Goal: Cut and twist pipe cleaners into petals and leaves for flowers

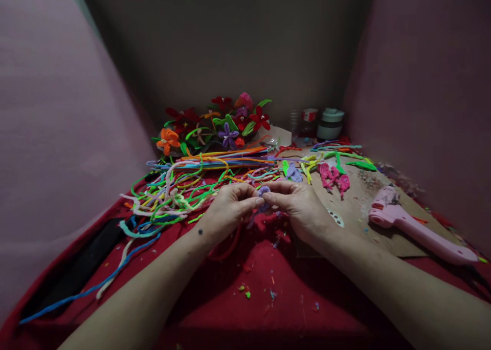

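Observation:
My left hand (226, 209) and my right hand (301, 206) meet at the middle of a red cloth (253, 293). Both pinch a small purple pipe-cleaner piece (263, 191) between their fingertips, with its tail hanging down between the hands. Just behind and to the left of my left hand lies a tangled heap of coloured pipe cleaners (180, 189). At the back stands a bunch of finished pipe-cleaner flowers (222, 122) in red, orange, purple and green.
A pink glue gun (414, 227) lies on a cardboard sheet (360, 206) at the right. Pink (333, 177), purple (293, 172) and green shapes lie on the cardboard. Jars (330, 124) stand at the back right. Pink walls close in on both sides. Small scraps dot the cloth.

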Demonstrator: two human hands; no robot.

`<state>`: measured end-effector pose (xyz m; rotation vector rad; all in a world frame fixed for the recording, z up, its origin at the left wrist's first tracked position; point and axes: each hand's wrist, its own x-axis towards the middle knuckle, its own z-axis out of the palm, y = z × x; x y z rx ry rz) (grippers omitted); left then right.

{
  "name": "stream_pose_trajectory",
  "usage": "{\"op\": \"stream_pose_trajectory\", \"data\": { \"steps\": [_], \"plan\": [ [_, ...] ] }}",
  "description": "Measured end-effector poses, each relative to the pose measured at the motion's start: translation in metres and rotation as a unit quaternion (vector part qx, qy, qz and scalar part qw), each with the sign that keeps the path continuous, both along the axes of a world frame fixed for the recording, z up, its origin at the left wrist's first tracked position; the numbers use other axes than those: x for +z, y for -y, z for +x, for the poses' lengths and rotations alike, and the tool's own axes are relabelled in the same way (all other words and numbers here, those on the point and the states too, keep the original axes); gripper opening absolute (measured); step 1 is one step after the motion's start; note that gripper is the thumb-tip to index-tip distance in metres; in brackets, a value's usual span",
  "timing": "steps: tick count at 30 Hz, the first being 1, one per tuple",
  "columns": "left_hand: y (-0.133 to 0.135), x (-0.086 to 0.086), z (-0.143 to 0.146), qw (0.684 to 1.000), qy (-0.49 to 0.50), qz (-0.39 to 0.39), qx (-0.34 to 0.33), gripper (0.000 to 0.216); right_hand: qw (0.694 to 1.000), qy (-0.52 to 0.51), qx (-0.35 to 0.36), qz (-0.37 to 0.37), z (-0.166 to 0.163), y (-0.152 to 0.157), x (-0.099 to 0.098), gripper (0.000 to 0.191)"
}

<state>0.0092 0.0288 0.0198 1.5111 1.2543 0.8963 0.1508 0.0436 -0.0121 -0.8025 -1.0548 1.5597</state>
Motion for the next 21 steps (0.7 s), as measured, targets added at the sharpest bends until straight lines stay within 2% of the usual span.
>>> {"op": "stream_pose_trajectory", "data": {
  "steps": [3, 9, 13, 18, 21],
  "plan": [
    [-0.001, -0.002, -0.003, 1.000, 0.017, -0.010, -0.004, 0.016, 1.000, -0.011, -0.010, 0.011, 0.000, 0.002, 0.003, 0.024],
    [0.000, 0.000, -0.004, 1.000, -0.015, 0.012, 0.010, 0.013, 0.999, 0.012, -0.005, 0.051, 0.000, 0.004, 0.004, 0.021],
    [-0.002, -0.001, -0.007, 0.999, 0.022, -0.022, 0.004, 0.015, 0.999, 0.032, -0.007, 0.043, 0.000, 0.004, 0.004, 0.018],
    [-0.008, -0.008, -0.013, 0.994, 0.094, -0.055, -0.006, 0.020, 0.996, 0.054, 0.063, 0.018, -0.004, 0.007, 0.005, 0.018],
    [-0.009, -0.008, -0.014, 0.993, 0.096, -0.064, -0.021, 0.021, 0.994, 0.091, 0.062, 0.013, -0.004, 0.008, 0.006, 0.015]
  ]
}}
